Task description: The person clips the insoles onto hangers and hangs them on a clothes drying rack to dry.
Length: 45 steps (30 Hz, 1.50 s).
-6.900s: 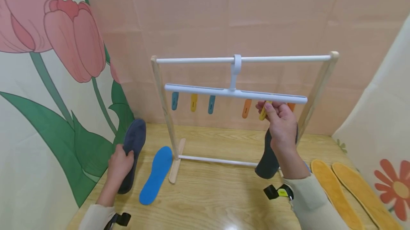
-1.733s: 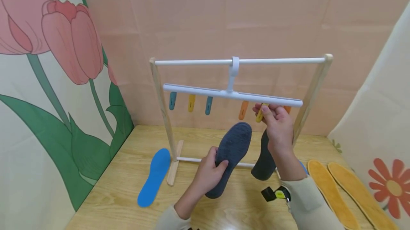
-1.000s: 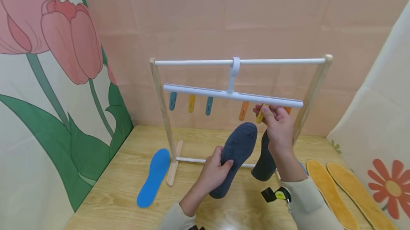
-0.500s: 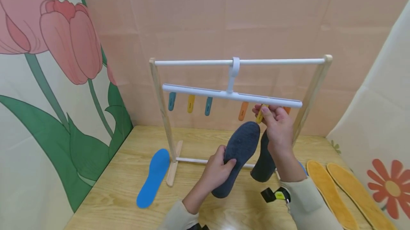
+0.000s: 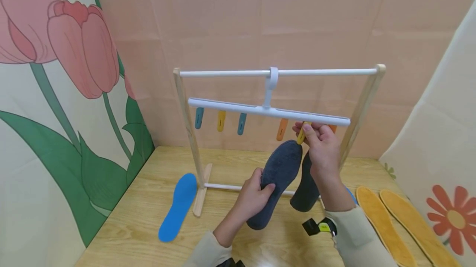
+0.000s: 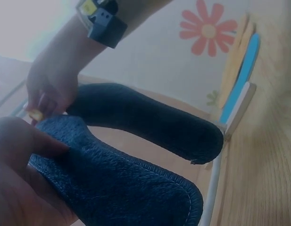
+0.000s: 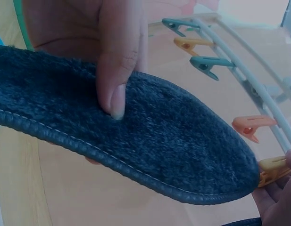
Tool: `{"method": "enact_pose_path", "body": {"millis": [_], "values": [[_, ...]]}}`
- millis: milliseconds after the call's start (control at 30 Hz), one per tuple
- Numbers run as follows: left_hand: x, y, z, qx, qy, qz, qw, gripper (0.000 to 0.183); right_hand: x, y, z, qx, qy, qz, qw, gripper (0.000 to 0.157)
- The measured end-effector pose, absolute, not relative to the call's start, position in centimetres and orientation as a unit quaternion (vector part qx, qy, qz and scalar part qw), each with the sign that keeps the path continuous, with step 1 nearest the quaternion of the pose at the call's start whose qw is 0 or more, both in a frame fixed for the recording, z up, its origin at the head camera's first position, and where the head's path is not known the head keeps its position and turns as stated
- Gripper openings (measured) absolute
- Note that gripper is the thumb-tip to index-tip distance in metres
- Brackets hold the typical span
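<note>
My left hand (image 5: 253, 196) grips a dark blue fuzzy insole (image 5: 280, 168), thumb on its face and fingers behind. Its tip reaches the yellow clip (image 5: 302, 134) under the white hanger bar (image 5: 238, 107). My right hand (image 5: 322, 147) pinches that clip between thumb and fingers. In the right wrist view the insole's tip (image 7: 244, 176) meets the clip's mouth (image 7: 265, 176); whether it lies between the clip's jaws I cannot tell. A second dark insole (image 5: 306, 188) hangs behind my right hand, its top hidden, near an orange clip (image 5: 333, 127).
The hanger hooks onto a wooden rack (image 5: 366, 101) with a white top rod (image 5: 227, 73). Several other clips, such as an orange clip (image 5: 282, 129) and a teal clip (image 5: 242, 124), hang along the bar. A blue insole (image 5: 178, 207) lies left; yellow insoles (image 5: 384, 223) lie right.
My left hand has brought the dark insole from the left side across to the yellow clip, lately creeping right and up until its tip meets it. My right hand stays at the clip.
</note>
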State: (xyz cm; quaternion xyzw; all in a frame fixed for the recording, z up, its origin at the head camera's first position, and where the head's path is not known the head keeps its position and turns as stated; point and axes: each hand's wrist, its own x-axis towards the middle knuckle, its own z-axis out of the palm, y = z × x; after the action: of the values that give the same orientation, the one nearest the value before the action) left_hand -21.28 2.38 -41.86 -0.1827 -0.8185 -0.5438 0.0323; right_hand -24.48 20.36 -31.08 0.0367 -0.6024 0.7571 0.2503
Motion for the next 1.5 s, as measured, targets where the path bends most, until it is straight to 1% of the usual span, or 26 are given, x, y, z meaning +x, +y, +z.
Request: {"method": "enact_pose_path", "body": {"millis": [333,800,1067,1500], "values": [[-21.4,2.7,-41.5,-0.187,-0.809,-0.556,0.033,0.026,-24.6,20.2,-31.1,0.039,-0.603,0.755,0.256,0.032],[-22.1,3.1,-41.7,-0.200,-0.816,-0.542,0.026,0.029,-24.5,20.1,-31.1,0.040,-0.604,0.755,0.251,0.033],[-22.4,3.4,-41.4,-0.203,-0.811,-0.547,0.035,0.025,-24.5,20.2,-31.1,0.049,-0.600,0.758,0.253,0.032],[-22.7,3.9,-41.6,-0.199,-0.798,-0.569,0.015,0.027,-24.6,20.3,-31.2,0.040,-0.616,0.746,0.251,0.034]]}}
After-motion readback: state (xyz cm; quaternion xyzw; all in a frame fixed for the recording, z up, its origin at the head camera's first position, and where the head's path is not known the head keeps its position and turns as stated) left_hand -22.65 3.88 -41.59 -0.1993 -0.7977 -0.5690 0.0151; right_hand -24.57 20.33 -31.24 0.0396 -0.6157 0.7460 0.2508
